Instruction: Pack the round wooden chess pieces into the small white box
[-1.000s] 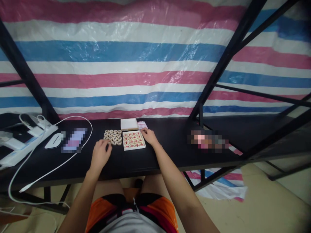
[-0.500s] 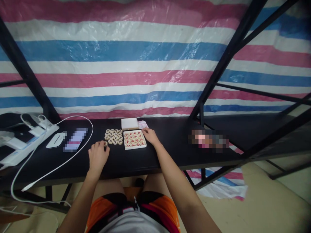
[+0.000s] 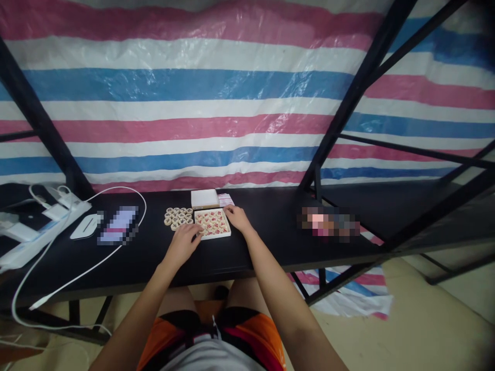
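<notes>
Chess pieces (image 3: 211,219) on a black table (image 3: 278,221): red-marked ones in a white tray (image 3: 216,236), dark-marked ones (image 3: 181,217) grouped just left of it.

The left hand (image 3: 185,241) curls its fingers at the tray's near left corner; whether they pinch a piece I cannot tell. The right hand (image 3: 238,218) touches the far right corner with bent fingertips, probably to steady the tray; a firm grip cannot be made out. The close grouping likely keeps the dark-marked pieces within easy reach.

L grip (image 3: 184,241) curled, R grip (image 3: 236,218) fwd
</notes>
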Action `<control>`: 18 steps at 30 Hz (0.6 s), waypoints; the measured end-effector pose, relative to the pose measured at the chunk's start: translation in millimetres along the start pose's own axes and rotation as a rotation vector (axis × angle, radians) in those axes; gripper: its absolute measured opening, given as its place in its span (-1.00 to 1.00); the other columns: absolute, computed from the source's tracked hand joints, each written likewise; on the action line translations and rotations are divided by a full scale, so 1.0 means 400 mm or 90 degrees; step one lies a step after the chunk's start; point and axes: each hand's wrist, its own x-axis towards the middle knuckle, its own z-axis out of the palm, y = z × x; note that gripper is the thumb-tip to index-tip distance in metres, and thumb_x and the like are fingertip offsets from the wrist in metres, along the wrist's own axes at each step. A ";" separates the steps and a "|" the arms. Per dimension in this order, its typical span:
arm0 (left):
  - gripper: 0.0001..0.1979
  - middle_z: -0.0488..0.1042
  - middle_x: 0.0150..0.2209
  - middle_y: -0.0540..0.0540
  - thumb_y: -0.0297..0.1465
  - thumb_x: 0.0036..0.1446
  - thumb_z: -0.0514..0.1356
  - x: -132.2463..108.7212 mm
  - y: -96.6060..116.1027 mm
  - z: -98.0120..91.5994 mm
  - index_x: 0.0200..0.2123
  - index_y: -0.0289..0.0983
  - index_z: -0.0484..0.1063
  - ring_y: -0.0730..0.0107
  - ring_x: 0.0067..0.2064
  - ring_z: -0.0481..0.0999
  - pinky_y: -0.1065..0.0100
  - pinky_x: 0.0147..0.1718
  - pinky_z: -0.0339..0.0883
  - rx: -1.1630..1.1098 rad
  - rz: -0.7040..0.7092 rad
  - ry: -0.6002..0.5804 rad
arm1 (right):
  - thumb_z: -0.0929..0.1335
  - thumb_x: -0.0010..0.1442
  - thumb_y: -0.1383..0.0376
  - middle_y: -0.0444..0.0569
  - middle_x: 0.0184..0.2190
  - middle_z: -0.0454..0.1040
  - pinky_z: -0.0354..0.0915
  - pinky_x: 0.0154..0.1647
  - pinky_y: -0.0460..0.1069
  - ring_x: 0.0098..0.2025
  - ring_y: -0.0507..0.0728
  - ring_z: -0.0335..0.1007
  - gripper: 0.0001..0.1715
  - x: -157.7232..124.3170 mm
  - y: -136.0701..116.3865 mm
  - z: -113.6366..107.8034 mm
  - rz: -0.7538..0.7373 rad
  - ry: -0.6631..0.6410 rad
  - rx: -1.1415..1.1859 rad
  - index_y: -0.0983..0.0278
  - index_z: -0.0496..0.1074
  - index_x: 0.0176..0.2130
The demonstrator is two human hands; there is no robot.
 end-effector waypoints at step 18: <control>-0.72 0.43 -0.08 -0.21 -0.46 0.22 -0.03 -0.025 0.013 -0.012 -0.10 -0.25 0.42 0.13 -0.03 0.36 0.14 -0.08 0.24 0.196 -0.206 0.068 | 0.23 0.18 0.26 -0.09 -0.38 0.53 0.21 -0.24 -0.09 -0.31 0.07 0.41 -0.72 -0.004 -0.005 -0.005 -0.001 -0.003 -0.011 0.22 0.51 -0.30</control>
